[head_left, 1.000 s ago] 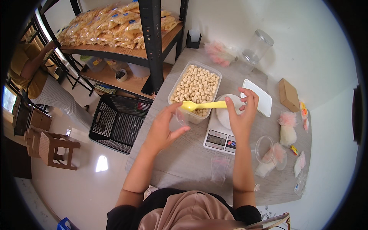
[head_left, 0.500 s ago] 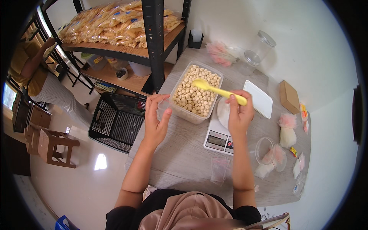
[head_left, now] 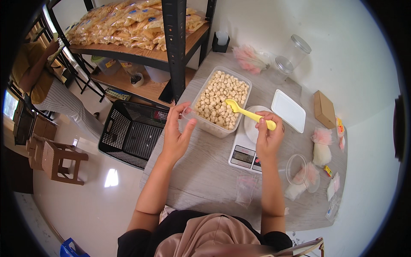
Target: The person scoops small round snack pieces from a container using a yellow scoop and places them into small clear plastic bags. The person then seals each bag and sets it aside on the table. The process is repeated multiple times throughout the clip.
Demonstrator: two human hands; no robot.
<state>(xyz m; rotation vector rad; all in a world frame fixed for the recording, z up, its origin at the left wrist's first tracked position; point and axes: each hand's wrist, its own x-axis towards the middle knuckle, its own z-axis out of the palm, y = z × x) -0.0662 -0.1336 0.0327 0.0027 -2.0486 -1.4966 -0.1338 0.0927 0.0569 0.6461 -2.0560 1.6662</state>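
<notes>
A clear plastic tub (head_left: 217,129) full of small round beige pieces (head_left: 218,98) stands on the table, left of a white kitchen scale (head_left: 242,159). My right hand (head_left: 269,135) grips the handle of a yellow plastic spoon (head_left: 252,115). The spoon's bowl rests on the beige pieces near the tub's right side. At the tub's left near corner, my left hand (head_left: 176,135) has its thumb and fingers around a small see-through plastic piece with a curved edge (head_left: 187,113); its exact kind is hard to make out. The scale's round plate is partly behind my right hand.
A white lid (head_left: 289,110) and a cardboard box (head_left: 324,109) lie to the right. Clear jars (head_left: 283,66) stand at the back. A small clear bag (head_left: 246,190) lies nearer me. Left are a black crate (head_left: 132,132), a shelf post (head_left: 174,51) and another person (head_left: 36,77).
The spoon's bowl has moved a little right and toward me over the beige pieces, with my right hand slightly lower. My left hand stays beside the tub.
</notes>
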